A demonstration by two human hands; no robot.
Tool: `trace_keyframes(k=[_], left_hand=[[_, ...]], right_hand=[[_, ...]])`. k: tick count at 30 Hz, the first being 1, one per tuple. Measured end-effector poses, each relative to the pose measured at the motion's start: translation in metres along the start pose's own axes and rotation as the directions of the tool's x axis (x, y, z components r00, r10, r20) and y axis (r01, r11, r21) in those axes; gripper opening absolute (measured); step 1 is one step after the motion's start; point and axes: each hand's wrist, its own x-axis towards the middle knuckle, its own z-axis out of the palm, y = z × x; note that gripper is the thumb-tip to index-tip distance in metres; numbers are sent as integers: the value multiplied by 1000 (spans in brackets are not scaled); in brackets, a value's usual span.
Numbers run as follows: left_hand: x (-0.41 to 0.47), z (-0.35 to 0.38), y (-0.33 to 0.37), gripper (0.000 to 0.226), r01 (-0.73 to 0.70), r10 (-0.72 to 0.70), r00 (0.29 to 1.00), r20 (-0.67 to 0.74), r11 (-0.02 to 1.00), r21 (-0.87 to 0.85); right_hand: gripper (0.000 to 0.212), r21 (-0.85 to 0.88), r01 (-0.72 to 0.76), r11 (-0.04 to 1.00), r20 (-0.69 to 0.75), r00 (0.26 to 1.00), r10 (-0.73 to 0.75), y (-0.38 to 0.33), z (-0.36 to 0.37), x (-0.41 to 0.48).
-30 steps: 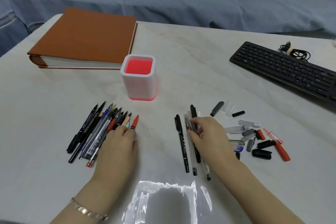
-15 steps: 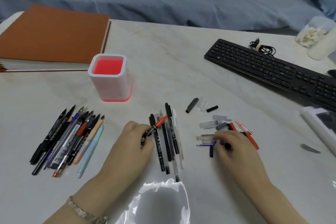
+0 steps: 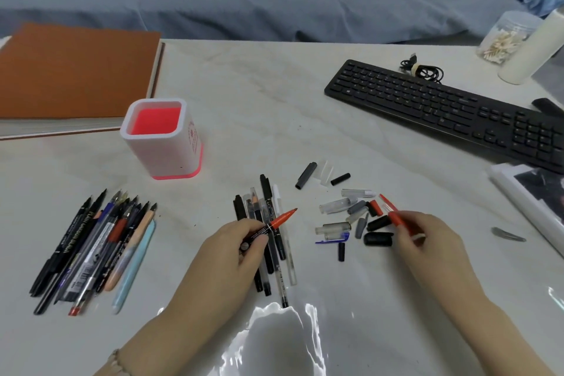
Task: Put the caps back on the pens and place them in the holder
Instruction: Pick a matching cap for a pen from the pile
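Shifted off the dark caps, the right hand is pinching the red cap, the left hand gripping the red-tipped pen, probably needing mouth squared to tip.

An uncapped red-tipped marker slants above a row of pens at the middle of the table, its tip pointing far-right. To its right a red cap, seemingly lifted, sits among scattered loose caps. Uncapped pens fan out near the left edge. Beyond them a white holder with a red interior stands upright.
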Motion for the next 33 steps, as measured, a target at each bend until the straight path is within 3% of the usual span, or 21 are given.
trace_keyframes(k=[3, 7, 14, 18, 20, 27, 33], left_hand=[[-2, -2, 3, 29, -8, 8, 1000, -9, 999, -36], [-7, -7, 11, 27, -29, 29, 1000, -3, 996, -80], [-16, -16, 18, 29, -72, 73, 997, 1, 990, -123], [-20, -18, 15, 28, -80, 82, 997, 12, 990, -119], [-22, -17, 13, 26, -71, 73, 997, 18, 991, -116], [-26, -18, 12, 23, -50, 56, 997, 48, 991, -124], [-26, -18, 12, 23, -38, 45, 998, 54, 991, -126]], right_hand=[[35, 351, 38, 936, 89, 993, -74, -27, -2, -12], [39, 585, 65, 808, 136, 975, -176, -50, 2, -27], [19, 685, 61, 726, 117, 974, -192, -67, 8, -38], [41, 727, 79, 682, 57, 983, -175, -76, 11, -43], [49, 772, 43, 635, 51, 990, -129, -80, 12, -43], [21, 913, -151, 380, 122, 987, 100, -99, 11, -42], [28, 917, -191, 349, 168, 981, 95, -110, 9, -45]])
